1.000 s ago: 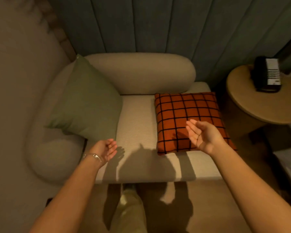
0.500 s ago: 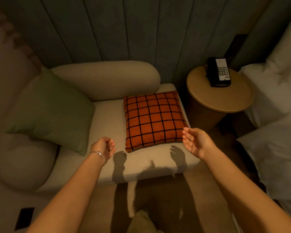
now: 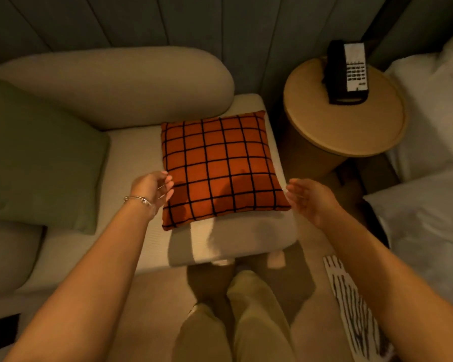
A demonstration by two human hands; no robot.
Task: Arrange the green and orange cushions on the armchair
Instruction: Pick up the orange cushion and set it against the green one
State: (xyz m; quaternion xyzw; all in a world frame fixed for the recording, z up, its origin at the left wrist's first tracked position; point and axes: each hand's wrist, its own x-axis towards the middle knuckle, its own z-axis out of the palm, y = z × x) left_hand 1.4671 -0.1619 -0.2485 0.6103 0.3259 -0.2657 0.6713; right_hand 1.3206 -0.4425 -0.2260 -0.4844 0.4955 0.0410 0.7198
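Note:
An orange cushion (image 3: 220,165) with a black grid lies flat on the right half of the beige armchair's seat (image 3: 134,158). A plain green cushion (image 3: 37,155) leans against the armchair's left arm. My left hand (image 3: 152,188) hovers at the orange cushion's left edge, fingers curled and apart, holding nothing. My right hand (image 3: 309,199) is at the cushion's right front corner, palm turned inward and fingers spread, also holding nothing. Whether either hand touches the cushion I cannot tell.
A round wooden side table (image 3: 345,126) with a black telephone (image 3: 348,71) stands right of the armchair. White bedding (image 3: 429,165) fills the far right. A panelled wall is behind the chair. My legs (image 3: 236,322) stand on the carpet in front of the seat.
The view has swung right and closer to the seat. Both hands have moved forward to either side of the orange cushion; the green cushion is now at the frame's left edge.

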